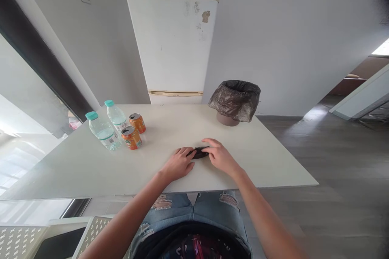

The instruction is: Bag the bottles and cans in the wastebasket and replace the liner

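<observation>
A small black folded bundle (199,153) lies on the white table, close to its front edge; its exact kind is hard to make out. My left hand (180,163) holds the bundle's left end, fingers over it and thumb toward me. At the right end, my right hand (221,156) pinches it with some fingers, while one finger stretches out above it. Behind my right hand stands a brown bin (227,119), lined with a dark, see-through plastic bag (235,103) folded over the rim.
To the left stand two clear bottles, a nearer one (103,132) and a farther one (116,116), both with teal caps. Beside them are two orange cans, front (131,139) and back (137,124). A white fridge (174,44) stands behind the table (170,125).
</observation>
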The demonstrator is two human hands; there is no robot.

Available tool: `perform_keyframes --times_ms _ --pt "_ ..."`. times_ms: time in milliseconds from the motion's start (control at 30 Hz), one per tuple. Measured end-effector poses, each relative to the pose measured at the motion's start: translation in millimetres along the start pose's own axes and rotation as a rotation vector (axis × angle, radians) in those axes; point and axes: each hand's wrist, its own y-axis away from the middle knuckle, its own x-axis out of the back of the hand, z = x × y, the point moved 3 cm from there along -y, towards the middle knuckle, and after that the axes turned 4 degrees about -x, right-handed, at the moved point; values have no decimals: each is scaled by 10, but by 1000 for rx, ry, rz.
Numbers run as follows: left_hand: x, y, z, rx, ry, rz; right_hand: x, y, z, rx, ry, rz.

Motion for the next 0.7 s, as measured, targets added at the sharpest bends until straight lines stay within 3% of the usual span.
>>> perform_keyframes --times_ms 67,167,267,400,500,700 --pt "20 13 29 -14 -13 3 -10 -50 -109 49 27 36" --pt "64 55 -8 12 23 46 -197 -123 -236 56 58 -147" --pt "146 160 -168 126 81 184 -416 -141 -273 16 99 -299" --pt "224 347 -429 322 131 366 -546 -118 -262 16 118 -326" --pt "180 401 -504 355 132 328 -558 -110 -251 3 104 -345" --pt "83 371 -450 323 31 151 -454 -22 -146 -11 99 -340"
